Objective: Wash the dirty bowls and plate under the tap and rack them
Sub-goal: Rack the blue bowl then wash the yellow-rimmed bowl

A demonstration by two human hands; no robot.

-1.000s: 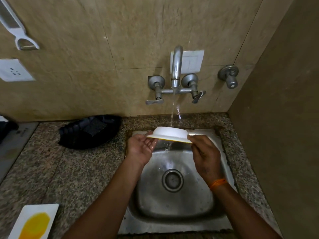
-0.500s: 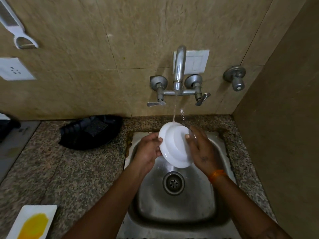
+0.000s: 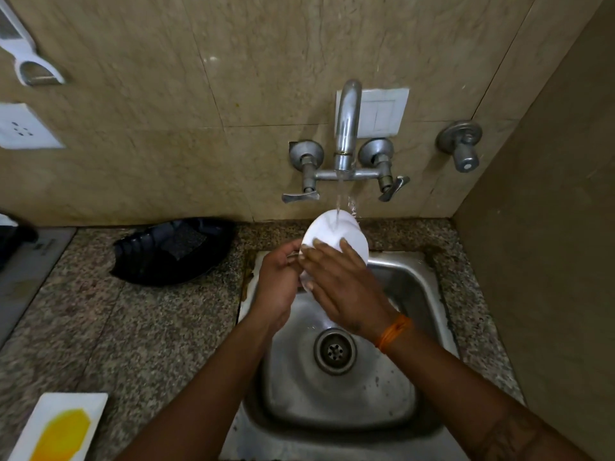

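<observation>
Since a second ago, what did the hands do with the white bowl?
The white bowl was tipped from lying rim-down to standing on edge under the tap water. The right hand slid from its rim across its surface, fingers flat. The left hand kept holding its left edge. The yellow-stained plate and the black tray stayed put.

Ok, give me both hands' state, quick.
Left hand: grips the white bowl at its left edge.
Right hand: open, fingers laid flat on the bowl, under the tap water.
</observation>
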